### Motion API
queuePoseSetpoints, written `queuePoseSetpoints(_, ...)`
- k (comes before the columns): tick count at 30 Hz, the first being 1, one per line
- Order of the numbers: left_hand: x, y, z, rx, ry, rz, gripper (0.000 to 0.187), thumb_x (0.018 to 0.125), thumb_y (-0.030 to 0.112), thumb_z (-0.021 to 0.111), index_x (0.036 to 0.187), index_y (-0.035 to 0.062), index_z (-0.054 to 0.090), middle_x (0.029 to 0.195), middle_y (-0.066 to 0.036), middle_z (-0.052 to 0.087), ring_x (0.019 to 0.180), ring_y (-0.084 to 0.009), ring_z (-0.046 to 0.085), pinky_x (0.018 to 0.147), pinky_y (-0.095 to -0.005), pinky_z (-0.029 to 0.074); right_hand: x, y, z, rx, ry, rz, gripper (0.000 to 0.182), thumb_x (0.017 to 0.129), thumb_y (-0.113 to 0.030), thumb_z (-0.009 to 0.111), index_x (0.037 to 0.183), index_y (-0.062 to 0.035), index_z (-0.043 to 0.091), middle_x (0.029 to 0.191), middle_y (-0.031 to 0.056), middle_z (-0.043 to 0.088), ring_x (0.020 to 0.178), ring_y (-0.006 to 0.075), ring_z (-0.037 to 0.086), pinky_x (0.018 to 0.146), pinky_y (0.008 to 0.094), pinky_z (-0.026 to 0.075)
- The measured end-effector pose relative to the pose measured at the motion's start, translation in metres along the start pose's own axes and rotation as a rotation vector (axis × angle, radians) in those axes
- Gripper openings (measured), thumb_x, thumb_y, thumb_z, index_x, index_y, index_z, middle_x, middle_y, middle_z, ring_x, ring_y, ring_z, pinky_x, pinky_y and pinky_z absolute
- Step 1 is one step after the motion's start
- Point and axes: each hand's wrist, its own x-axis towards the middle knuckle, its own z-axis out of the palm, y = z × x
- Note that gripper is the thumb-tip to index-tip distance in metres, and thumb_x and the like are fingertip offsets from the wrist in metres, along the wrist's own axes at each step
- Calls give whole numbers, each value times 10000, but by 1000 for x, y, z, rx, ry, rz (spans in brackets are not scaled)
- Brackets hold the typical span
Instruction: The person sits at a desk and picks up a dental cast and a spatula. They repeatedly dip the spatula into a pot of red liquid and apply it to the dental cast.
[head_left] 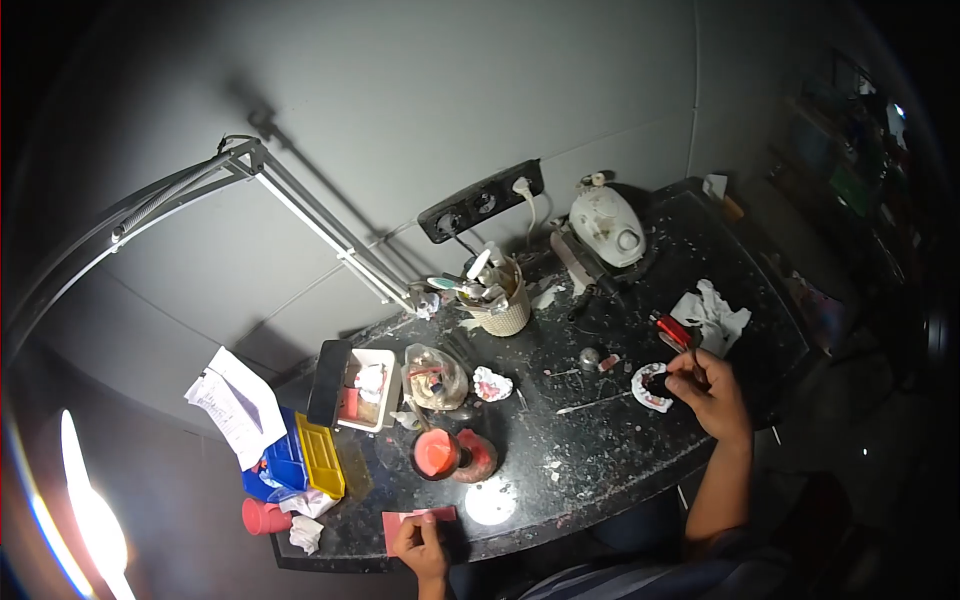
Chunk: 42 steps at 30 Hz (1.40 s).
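Your left hand (423,548) is holding the pink sheet (393,528) at the tabletop's (590,455) front edge, probably to steady it. Your right hand (714,394), fingertips bunched narrow, is reaching over the white dental cast's (645,389) right side; whether it is gripping cannot be told. Just beyond, a red item (677,327) is lying, seemingly for easy reach.

a dental workshop, it seems; the black desk (580,450) is stained and speckled; one dental cast (492,385) lies mid-desk, a horseshoe-shaped cast (641,385) nearer the right end; a basket (503,319) of tools (484,292) stands by the back edge
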Motion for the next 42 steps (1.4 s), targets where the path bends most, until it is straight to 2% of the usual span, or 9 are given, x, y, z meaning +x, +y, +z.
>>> queuePoseSetpoints(10,-3,-14,-1,237,-72,133,245,984,92,628,755,8,603,603,6,558,517,-47,489,491,-214,350,5,-6,27,-214,-148,-19,329,748,-191,886,878,-15,641,746,48,661,655,95,585,636,261,473)
queuePoseSetpoints(18,-1,8,6,95,-62,66,220,954,78,639,766,-33,670,638,-64,650,534,-98,554,506,-261,411,-9,-50,64,-328,-363,-49,331,777,-218,863,885,19,658,765,113,697,688,205,687,642,321,511)
queuePoseSetpoints(22,1,14,6,4,-23,72,257,983,117,642,753,4,624,620,17,575,499,-30,483,466,-197,348,-27,-39,67,-521,-323,-111,256,783,-189,840,852,-7,674,781,117,702,712,293,696,663,368,523)
queuePoseSetpoints(24,1,5,4,-29,24,144,256,980,108,642,746,7,622,619,21,575,493,-28,479,461,-193,338,-34,-33,57,-489,-107,-73,268,752,-174,854,875,-15,677,835,122,698,788,304,694,718,376,529)
queuePoseSetpoints(26,0,3,-1,-29,18,169,268,981,104,637,731,8,615,610,20,571,485,-27,475,458,-193,332,-38,-29,40,-687,43,-141,428,684,-131,886,1018,-10,649,1071,150,663,1027,325,647,866,398,506)
queuePoseSetpoints(28,-1,4,-1,-9,32,202,283,980,102,638,715,9,602,608,13,572,484,-29,474,458,-197,328,-38,-10,32,-740,122,-74,489,679,-130,889,1076,-16,627,1108,155,646,1061,342,626,887,421,494)
queuePoseSetpoints(34,-8,23,2,-71,-103,271,223,970,52,611,754,-4,600,619,-17,584,525,-67,505,506,-215,373,-40,-4,35,-741,21,-76,275,762,-25,800,980,9,636,975,158,646,898,358,648,792,415,511)
queuePoseSetpoints(38,-12,47,8,-431,-562,-36,293,995,220,570,1020,-66,632,856,-142,664,696,-149,613,604,-273,490,-57,-55,51,-369,-272,-112,242,779,56,748,1009,32,676,947,141,655,780,262,675,687,340,519)
queuePoseSetpoints(42,-14,62,25,-1219,-963,-571,707,1018,424,441,1514,-42,249,1242,-298,571,932,-409,692,675,-428,630,-72,-79,99,-222,-687,-343,281,839,-40,754,1098,45,687,1009,94,653,854,141,647,710,273,501)
